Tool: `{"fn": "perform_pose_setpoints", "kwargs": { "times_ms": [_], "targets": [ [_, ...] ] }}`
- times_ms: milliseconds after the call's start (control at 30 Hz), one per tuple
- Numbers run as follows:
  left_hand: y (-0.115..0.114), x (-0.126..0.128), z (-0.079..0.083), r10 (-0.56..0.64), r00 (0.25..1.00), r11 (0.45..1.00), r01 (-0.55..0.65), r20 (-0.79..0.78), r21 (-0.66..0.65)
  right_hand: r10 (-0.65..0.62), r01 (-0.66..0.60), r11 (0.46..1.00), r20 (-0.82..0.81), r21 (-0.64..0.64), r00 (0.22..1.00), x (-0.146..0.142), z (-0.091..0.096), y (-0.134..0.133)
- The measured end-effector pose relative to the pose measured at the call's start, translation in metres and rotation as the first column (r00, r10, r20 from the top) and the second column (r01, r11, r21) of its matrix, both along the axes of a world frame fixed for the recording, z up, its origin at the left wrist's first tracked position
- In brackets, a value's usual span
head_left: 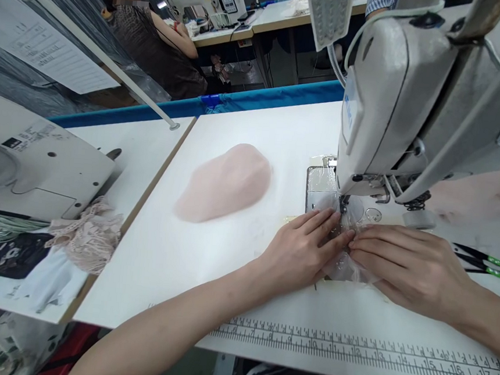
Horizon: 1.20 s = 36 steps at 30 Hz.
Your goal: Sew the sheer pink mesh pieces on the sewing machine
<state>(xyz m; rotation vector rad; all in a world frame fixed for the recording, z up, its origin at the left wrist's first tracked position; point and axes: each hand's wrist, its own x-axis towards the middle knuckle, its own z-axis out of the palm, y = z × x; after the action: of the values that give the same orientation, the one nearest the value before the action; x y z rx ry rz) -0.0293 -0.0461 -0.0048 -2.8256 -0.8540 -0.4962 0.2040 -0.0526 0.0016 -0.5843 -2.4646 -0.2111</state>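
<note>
Together L hand (pixel 301 247), R hand (pixel 409 265) on sheer fabric (pixel 348 271) nr mach. (pixel 375 99)

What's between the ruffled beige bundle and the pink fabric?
In the head view: a tan table edge, then white tabletop up to the pink fabric.

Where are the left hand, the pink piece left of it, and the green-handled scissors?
Left hand (pixel 300 245), head view: its back.
Pink piece (pixel 228 185), head view: its middle.
Scissors (pixel 499 263), head view: upper green handle.

Grey drapes (pixel 6 75) hung to my left; beyond the white table (pixel 147 266), edged along its back with blue cloth (pixel 284 93), a pale bench (pixel 276 18) stood on grey floor (pixel 281 67).
</note>
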Motion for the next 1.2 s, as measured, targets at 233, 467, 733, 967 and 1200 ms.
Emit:
{"fn": "perform_pose_setpoints", "kwargs": {
  "times_ms": [233,467,733,967,1200],
  "targets": [
    [0.0,0.0,0.001,-0.007,1.0,1.0,0.007,-0.017,-0.007,-0.061,0.059,0.998,-0.145,-0.021,0.988,0.009,0.003,0.004],
    [-0.001,0.001,0.001,0.0,1.0,1.0,0.0,-0.019,-0.022,-0.154,0.157,0.987,-0.086,0.024,0.984,0.008,0.006,0.009],
    [-0.001,0.0,0.0,0.002,1.0,1.0,-0.002,-0.014,-0.018,-0.175,0.177,0.984,-0.101,0.012,0.979,0.006,0.004,0.008],
    [-0.002,0.001,0.0,0.004,1.0,1.0,-0.004,0.009,0.03,-0.169,0.173,0.984,-0.087,0.043,0.982,0.005,0.009,0.008],
    [-0.002,0.002,-0.001,0.004,0.998,0.998,-0.008,0.062,0.056,-0.071,0.076,0.995,0.073,-0.063,0.995,0.001,0.0,0.001]
  ]
}}
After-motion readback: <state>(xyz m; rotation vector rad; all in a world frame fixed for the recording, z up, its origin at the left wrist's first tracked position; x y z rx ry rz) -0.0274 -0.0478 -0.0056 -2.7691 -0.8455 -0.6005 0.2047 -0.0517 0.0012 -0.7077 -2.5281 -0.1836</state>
